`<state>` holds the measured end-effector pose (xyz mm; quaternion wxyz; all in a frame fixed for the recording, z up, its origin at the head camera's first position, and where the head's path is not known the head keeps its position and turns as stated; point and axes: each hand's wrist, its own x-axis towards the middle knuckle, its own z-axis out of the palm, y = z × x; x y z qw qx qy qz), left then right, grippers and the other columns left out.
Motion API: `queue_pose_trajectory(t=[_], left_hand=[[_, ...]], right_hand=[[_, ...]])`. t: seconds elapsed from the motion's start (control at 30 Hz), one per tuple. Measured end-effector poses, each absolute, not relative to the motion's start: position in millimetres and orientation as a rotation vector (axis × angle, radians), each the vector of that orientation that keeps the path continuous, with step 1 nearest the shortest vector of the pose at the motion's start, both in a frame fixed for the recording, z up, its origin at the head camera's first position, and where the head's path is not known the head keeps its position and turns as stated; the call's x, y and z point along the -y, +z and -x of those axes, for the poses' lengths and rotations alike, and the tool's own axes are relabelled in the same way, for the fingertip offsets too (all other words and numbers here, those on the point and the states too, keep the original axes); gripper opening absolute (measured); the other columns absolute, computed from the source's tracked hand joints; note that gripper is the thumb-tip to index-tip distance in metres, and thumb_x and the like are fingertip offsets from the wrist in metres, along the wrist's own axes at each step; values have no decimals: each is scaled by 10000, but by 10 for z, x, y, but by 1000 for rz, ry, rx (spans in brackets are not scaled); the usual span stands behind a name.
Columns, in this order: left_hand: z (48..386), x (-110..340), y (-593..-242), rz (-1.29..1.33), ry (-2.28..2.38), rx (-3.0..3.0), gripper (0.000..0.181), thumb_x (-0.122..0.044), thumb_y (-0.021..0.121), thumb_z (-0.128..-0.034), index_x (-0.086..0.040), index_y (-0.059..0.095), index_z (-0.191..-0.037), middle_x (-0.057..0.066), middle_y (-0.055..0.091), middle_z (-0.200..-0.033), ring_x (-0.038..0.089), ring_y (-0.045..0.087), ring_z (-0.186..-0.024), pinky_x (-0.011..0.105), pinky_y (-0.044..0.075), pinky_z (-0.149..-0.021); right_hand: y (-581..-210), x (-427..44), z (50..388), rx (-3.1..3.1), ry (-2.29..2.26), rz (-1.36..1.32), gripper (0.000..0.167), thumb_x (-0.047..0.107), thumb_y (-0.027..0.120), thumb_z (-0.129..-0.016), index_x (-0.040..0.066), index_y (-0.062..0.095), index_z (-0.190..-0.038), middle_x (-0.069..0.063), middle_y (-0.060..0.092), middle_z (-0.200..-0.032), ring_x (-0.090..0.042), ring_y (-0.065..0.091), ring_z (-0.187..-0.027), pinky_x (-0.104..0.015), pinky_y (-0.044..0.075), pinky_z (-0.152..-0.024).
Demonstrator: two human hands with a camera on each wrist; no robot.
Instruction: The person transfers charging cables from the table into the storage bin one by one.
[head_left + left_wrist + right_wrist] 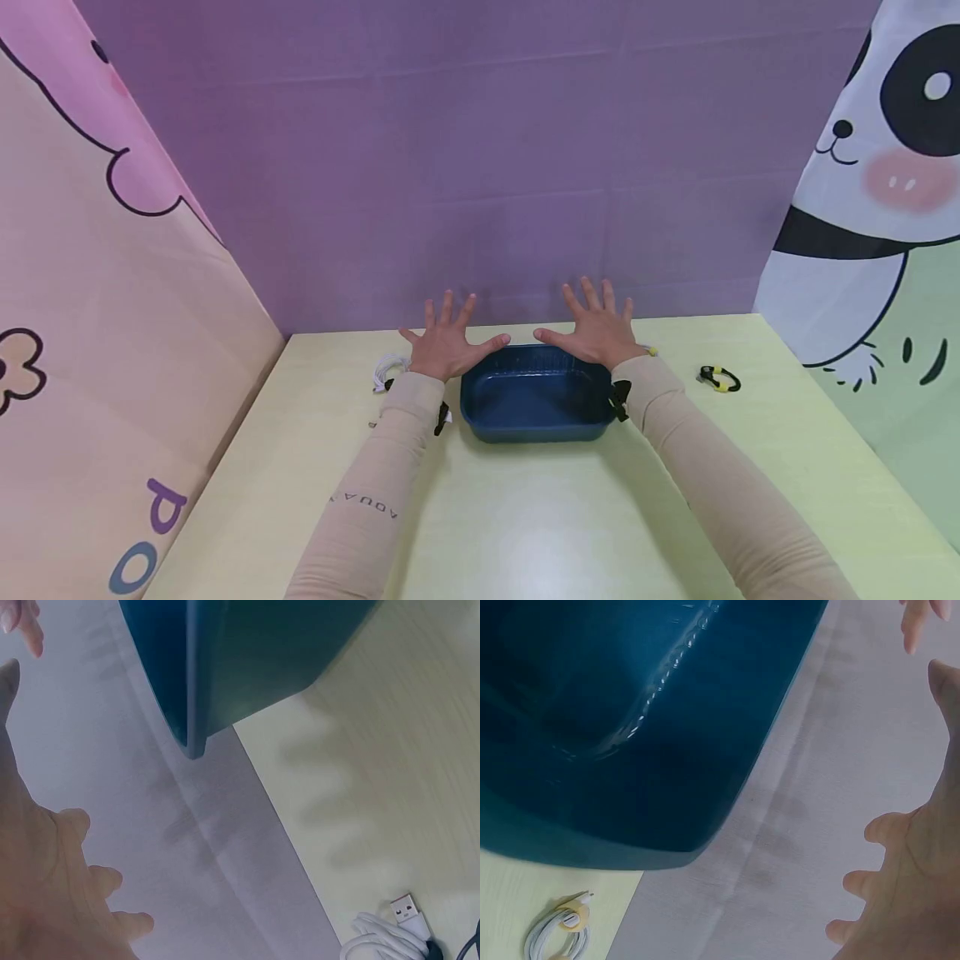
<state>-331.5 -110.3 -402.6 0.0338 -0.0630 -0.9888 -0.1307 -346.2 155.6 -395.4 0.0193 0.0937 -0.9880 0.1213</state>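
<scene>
We see the left hand (pixel 446 344) and right hand (pixel 596 336) empty, fingers splayed; between and below them a glossy dark-blue rectangular basin (pixel 536 434), seemingly plastic, sits on the pale wood-grain table (pixel 517 525), long axis left to right, neither hand clearly nearer.

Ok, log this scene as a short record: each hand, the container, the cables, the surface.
Left hand: fingers spread, holding nothing
Right hand: fingers spread, holding nothing
Container: blue bin, upright, open-topped
Cable, left of bin: white cable with USB plug, coiled
Cable, far right: black-and-yellow cable, looped
Cable, nearer bin's right: white cable with yellow tie, coiled
Surface: pale table
</scene>
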Motion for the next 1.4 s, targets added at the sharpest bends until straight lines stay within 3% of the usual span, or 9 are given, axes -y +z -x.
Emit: queue_pose_trajectory(t=[0.5,0.57,0.63,0.73,0.83,0.93,1.1,1.3,1.4], left_hand=[[3189,1117,-4055,136,-586,2894,969,-838,409,-878,-311,160,-1653,126,96,-1734,452,47,-1588,866,56,-1078],[3116,1130,-4078,131,-667,2825,903,-764,455,-922,-277,220,-1646,139,161,-1721,426,80,-1592,835,89,-1111],[3032,1145,-4117,122,-728,2749,801,-652,521,-963,-215,342,-1611,158,284,-1680,407,203,-1570,774,193,-1139],[2897,1172,-4204,64,-832,2644,564,-470,604,-987,-138,585,-1442,174,559,-1477,379,511,-1373,626,425,-1044],[2786,1193,-4301,-5,-926,2587,345,-358,633,-980,-112,724,-1204,136,737,-1135,320,690,-989,469,536,-773],[2714,1209,-4380,-41,-976,2567,214,-310,647,-974,-124,742,-1021,82,755,-880,250,677,-725,353,464,-575],[2647,1227,-4470,-47,-932,2579,282,-293,655,-969,-124,628,-745,45,639,-657,213,566,-592,293,331,-514],[2620,1246,-4539,-40,-889,2629,342,-323,634,-981,-147,575,-694,18,594,-611,211,544,-552,306,322,-492],[2600,1251,-4578,-28,-871,2674,350,-344,619,-995,-151,587,-705,15,597,-612,206,545,-544,306,328,-477]], right_hand=[[-3883,-1645,3239,2963,425,-344,1014,795,488,-889,230,144,-1659,-129,46,-1736,-470,-46,-1578,-760,-3,-1177],[-3874,-1673,3160,2945,466,-346,992,763,510,-901,223,164,-1657,-127,62,-1734,-467,-36,-1577,-752,0,-1181],[-3871,-1714,3065,2927,523,-343,948,695,555,-922,197,205,-1649,-144,88,-1726,-477,-7,-1570,-745,12,-1180],[-3869,-1782,2914,2896,625,-323,854,566,608,-957,155,274,-1627,-187,151,-1701,-499,62,-1548,-744,58,-1169],[-3854,-1871,2776,2862,734,-305,759,463,619,-987,102,337,-1592,-242,221,-1664,-524,132,-1515,-755,111,-1139],[-3822,-1979,2675,2822,828,-286,670,400,598,-1013,55,394,-1550,-271,290,-1620,-543,191,-1471,-761,136,-1107],[-3756,-2193,2564,2760,870,-225,519,295,582,-1017,24,499,-1451,-283,386,-1553,-550,259,-1414,-747,139,-1082],[-3709,-2406,2456,2745,850,-232,440,256,559,-1021,2,554,-1380,-287,503,-1454,-548,382,-1339,-738,140,-1079],[-3698,-2498,2399,2756,816,-275,393,229,559,-1020,-9,588,-1332,-276,600,-1365,-517,502,-1254,-719,195,-1057]])
